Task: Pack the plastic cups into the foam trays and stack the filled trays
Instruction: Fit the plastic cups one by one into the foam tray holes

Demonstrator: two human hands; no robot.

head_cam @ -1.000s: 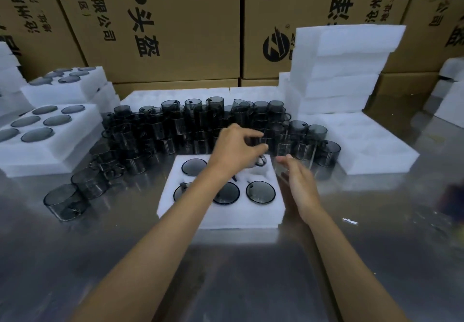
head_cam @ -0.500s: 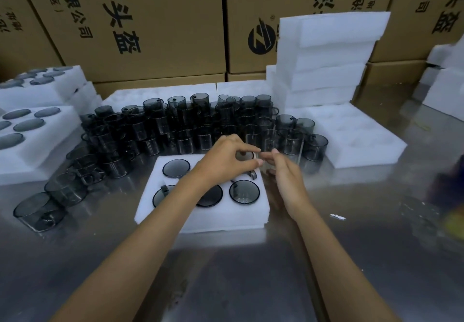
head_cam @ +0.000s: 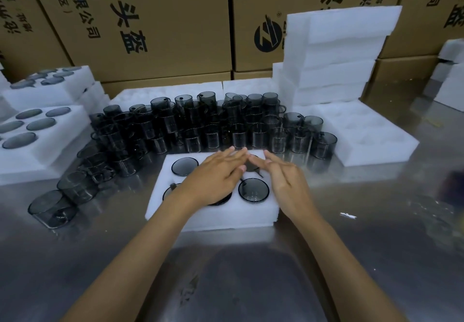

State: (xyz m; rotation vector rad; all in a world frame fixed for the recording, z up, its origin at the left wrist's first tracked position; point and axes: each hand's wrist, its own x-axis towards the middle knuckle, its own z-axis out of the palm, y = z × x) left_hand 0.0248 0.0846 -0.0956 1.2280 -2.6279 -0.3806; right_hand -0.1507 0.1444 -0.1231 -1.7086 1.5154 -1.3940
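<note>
on the table (head_cam: pixel 376 259), your hands lie flat over the foam tray (head_cam: pixel 213 215).
your left hand (head_cam: pixel 213 178) and right hand (head_cam: pixel 283 178) have fingers straight and spread, pressing on cups seated in the tray; one seated cup (head_cam: pixel 253 190) shows between them. loose plastic cups (head_cam: pixel 200 126) crowd just behind it, filled trays (head_cam: pixel 37 131) sit left, empty foam stack (head_cam: pixel 336 58) right.

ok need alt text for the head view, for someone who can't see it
Both hands, left and right, lie flat with straight fingers over a white foam tray of dark cups on a metal table. Behind it stand loose cups, a stack of foam trays and cardboard boxes.
</note>
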